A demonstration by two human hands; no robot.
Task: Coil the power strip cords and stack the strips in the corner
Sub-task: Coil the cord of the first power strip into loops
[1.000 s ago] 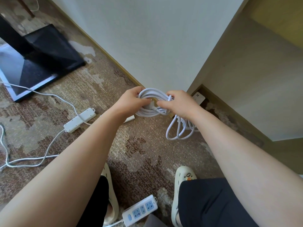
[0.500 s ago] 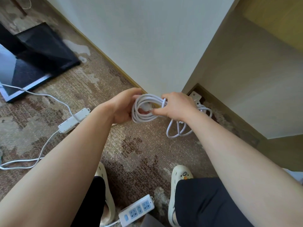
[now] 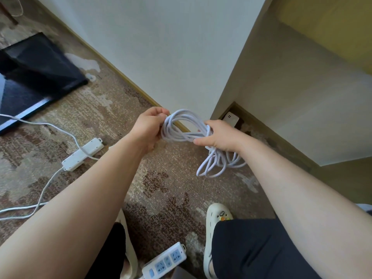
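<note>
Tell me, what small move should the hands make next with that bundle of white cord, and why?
Probably gather the loose loops hanging below the right hand up into the coil that both hands grip, the left hand at its other end. Those loops dangle free, so the cord isn't neatly coiled yet. A strip already sits in the corner, where this one likely goes.

White coiled cord (image 3: 186, 127); white power strip (image 3: 83, 154) face-down; another strip (image 3: 165, 261) white with blue sockets. Carpet (image 3: 161, 188) was mottled brown and beige. Wall (image 3: 161, 47) white, shorts (image 3: 251, 250) black, clog (image 3: 216, 215) cream.
</note>
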